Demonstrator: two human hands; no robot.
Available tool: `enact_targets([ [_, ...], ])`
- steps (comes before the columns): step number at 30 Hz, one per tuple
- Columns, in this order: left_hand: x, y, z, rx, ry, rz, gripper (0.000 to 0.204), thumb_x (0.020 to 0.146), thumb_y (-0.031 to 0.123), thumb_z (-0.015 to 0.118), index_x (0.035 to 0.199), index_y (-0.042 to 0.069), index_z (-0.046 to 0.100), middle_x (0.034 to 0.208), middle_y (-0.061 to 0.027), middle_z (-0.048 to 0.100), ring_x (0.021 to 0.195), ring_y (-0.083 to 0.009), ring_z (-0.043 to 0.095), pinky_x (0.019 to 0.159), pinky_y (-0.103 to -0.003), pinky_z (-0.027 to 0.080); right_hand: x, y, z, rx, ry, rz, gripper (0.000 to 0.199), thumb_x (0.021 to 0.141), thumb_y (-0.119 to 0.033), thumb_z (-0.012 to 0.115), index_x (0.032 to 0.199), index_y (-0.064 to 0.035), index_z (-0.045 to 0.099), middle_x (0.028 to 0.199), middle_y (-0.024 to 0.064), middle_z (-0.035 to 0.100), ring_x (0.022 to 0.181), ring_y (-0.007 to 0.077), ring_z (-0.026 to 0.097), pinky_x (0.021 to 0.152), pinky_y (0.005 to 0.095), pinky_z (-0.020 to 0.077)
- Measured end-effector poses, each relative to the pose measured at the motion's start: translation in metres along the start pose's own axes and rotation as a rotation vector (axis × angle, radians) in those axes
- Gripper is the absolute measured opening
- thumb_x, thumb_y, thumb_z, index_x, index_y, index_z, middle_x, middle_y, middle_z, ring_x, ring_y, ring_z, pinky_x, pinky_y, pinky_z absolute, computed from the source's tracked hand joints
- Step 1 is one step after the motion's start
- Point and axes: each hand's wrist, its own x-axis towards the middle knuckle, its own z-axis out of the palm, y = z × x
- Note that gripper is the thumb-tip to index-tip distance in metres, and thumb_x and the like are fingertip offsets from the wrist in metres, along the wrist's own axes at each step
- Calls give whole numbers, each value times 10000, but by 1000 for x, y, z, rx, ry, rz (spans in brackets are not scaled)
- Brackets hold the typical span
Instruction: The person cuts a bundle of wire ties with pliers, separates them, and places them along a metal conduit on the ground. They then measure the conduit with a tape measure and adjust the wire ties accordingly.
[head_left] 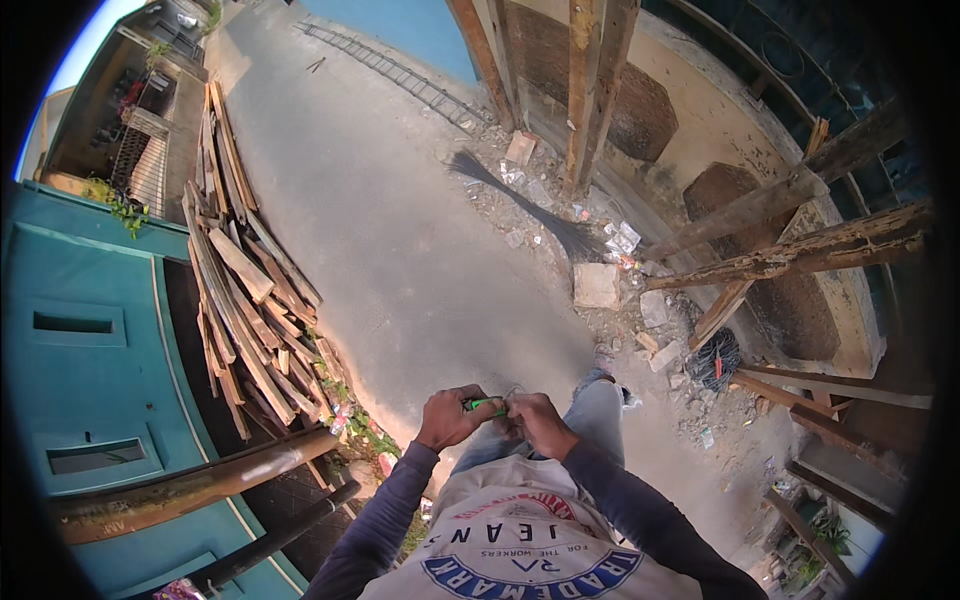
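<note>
**Both hands meet on a small green tool at waist height**

Here, the green tool (486, 404) sits right between the two hands, in front of the person's belly and above the bent knee in blue jeans (590, 415). Its long axis runs roughly side to side, from the left hand (452, 416) toward the right hand (537, 420). The left hand is clenched around the green handle, so it is the nearer and firmer hold. The right hand is closed at the tool's far end, fingers pinched on something thin and pale, perhaps a bit of wire (512, 392); what exactly it grips is too small to tell. The two hands are touching or nearly so.

Around them: a grey concrete lane (400, 240) runs away ahead. To the person's left lies a long heap of weathered wooden planks (245, 290), against a teal wall (90, 330) with two rectangular slots. Ahead on the right a broom (530, 205) lies among rubble, near a pale stone block (596, 285), and a dark coil of wire (714, 358) rests beside leaning timber props (790, 255). Small scraps of white and coloured wrappers are scattered near the broom head. The person's pale shirt bears a curved blue-and-red printed badge (530, 560) on its chest.
</note>
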Motion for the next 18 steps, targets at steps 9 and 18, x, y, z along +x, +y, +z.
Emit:
enact_targets([
  [9,75,-78,-101,-859,22,-107,529,951,505,752,996,-22,729,790,-89,685,751,-147,653,696,-336,522,118,-125,115,-244,58,88,276,987,-254,630,1016,8,712,878,88,699,725,161,651,662,318,547],
  [18,222,-117,-304,-463,1,-75,475,934,411,809,1100,-22,710,866,-62,709,777,-135,616,743,-307,524,332,-259,174,-244,-59,207,163,955,-202,698,936,-42,671,788,33,623,667,128,594,590,299,504],
])
